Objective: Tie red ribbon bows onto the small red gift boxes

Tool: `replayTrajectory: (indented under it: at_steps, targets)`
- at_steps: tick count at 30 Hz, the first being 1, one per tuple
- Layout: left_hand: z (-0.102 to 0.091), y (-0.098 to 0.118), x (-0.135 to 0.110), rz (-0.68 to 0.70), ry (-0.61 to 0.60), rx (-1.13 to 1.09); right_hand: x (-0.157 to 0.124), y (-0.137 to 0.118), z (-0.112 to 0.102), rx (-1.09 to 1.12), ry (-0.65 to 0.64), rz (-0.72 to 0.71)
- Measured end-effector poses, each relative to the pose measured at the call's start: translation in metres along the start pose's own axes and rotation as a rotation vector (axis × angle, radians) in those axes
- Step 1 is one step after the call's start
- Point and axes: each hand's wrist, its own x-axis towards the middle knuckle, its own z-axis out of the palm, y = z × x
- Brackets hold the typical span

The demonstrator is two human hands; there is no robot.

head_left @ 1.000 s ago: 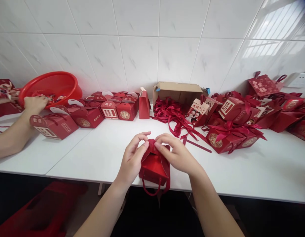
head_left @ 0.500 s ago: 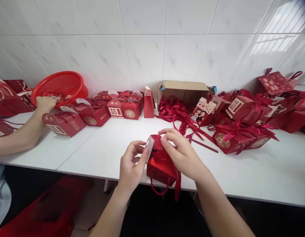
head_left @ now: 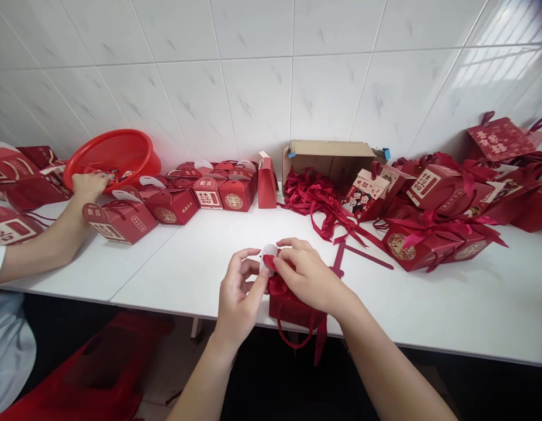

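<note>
A small red gift box sits at the table's front edge, its cord handle hanging over the near side and a ribbon end trailing down at its right. My left hand pinches the white-lined top flap between thumb and fingers. From the right, my right hand reaches over the box, its fingertips closed on the red flap beside the white one. The right hand hides much of the box top. Just beyond it, a dark red strip lies on the table.
A red basin stands back left, a co-worker's hand in it. Finished-looking red boxes line the wall. Loose ribbons spill from a cardboard box; ribboned boxes pile up at right.
Both hands have brought the box's top flaps closer together, and my right hand has moved in toward the left. The co-worker's hand stays at the basin.
</note>
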Motion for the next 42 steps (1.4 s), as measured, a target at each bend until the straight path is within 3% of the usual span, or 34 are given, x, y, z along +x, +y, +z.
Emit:
replayTrajectory:
  at_steps: [16,22,25,29,32,34,37,42]
  targets:
    - [-0.001,0.010,0.032,-0.069,-0.144,0.041,0.001,-0.001,0.000,-0.027,0.000,-0.047]
    - [-0.008,0.003,0.030,-0.050,-0.086,0.203,0.001,-0.001,-0.003,-0.036,0.027,-0.052]
    - [-0.020,-0.013,0.025,-0.049,-0.013,0.389,-0.011,-0.001,-0.012,0.007,0.173,-0.029]
    - [-0.053,-0.040,0.017,-0.083,0.056,0.729,-0.046,0.013,-0.024,0.068,0.363,0.023]
    - [-0.076,-0.054,0.014,-0.078,0.136,0.956,-0.074,0.031,-0.025,0.104,0.384,0.123]
    - [-0.081,-0.056,0.016,-0.031,0.219,1.006,-0.087,0.042,-0.020,0.185,0.338,0.210]
    - [-0.068,-0.047,0.023,0.047,0.239,0.772,-0.094,0.052,-0.010,0.353,0.256,0.300]
    - [-0.021,-0.017,0.038,0.004,-0.039,0.183,-0.086,0.054,-0.002,0.568,0.089,0.393]
